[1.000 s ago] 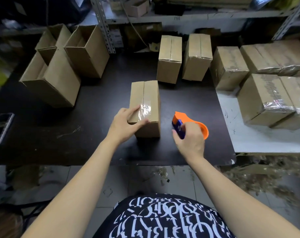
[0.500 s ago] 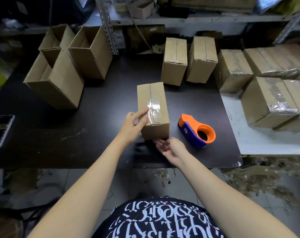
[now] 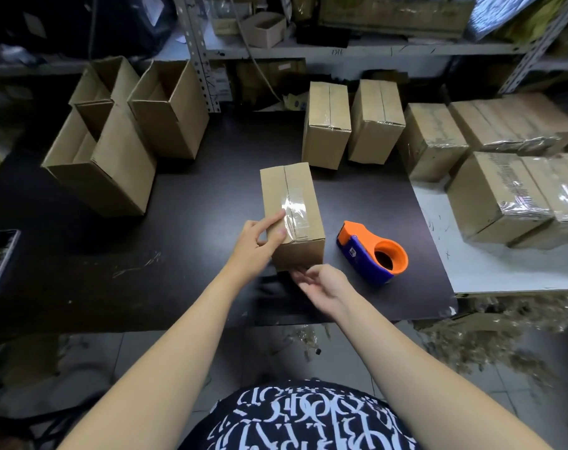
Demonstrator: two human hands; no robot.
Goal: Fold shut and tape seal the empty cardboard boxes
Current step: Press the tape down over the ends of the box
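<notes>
L hand (image 3: 256, 245) grips taped box (image 3: 292, 203), R hand (image 3: 323, 284) loose-open by its near base

One view only, head-mounted, wide-angle. It looks forward and steeply down from above my chest onto the dark table (image 3: 191, 254), close enough that both forearms (image 3: 178, 345) run in from 6 o'clock. My shirt (image 3: 302, 420) fills the bottom edge; the shelf (image 3: 357, 48) lies at 12 o'clock; straight lines bow towards the frame's rim.
</notes>
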